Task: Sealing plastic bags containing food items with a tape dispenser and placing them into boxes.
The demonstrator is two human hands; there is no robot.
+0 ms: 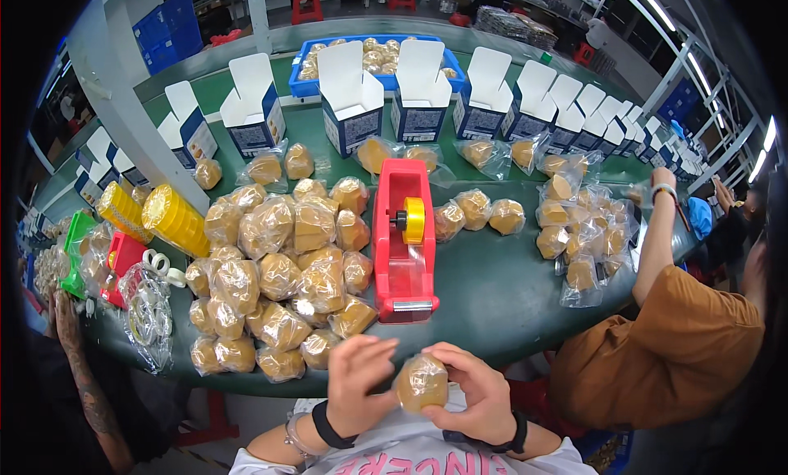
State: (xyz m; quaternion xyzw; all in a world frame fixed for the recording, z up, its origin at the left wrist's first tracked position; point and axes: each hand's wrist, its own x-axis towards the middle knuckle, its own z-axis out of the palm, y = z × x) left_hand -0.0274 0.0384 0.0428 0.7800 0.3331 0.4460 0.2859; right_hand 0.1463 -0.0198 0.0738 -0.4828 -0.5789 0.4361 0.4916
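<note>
Close to my body, my right hand (476, 393) grips a tan, rounded, faceted piece in clear plastic wrap (422, 383). My left hand (357, 386) is open at the piece's left side, its fingers apart and slightly blurred; whether the thumb touches the wrap I cannot tell. Just beyond both hands stands a red tape dispenser (405, 270) carrying a yellow roll of tape (413, 221). To its left spreads a big heap of similar wrapped tan pieces (279, 274), and a few more wrapped pieces (474, 209) lie to its right.
Open white-and-blue boxes (353, 106) line the green table (492, 282). Behind them sits a blue crate (305, 88) of wrapped pieces. Yellow tape rolls (174, 219) and a grey post (123, 106) stand left. At right, a co-worker's arm (659, 229) reaches over another pile (579, 229).
</note>
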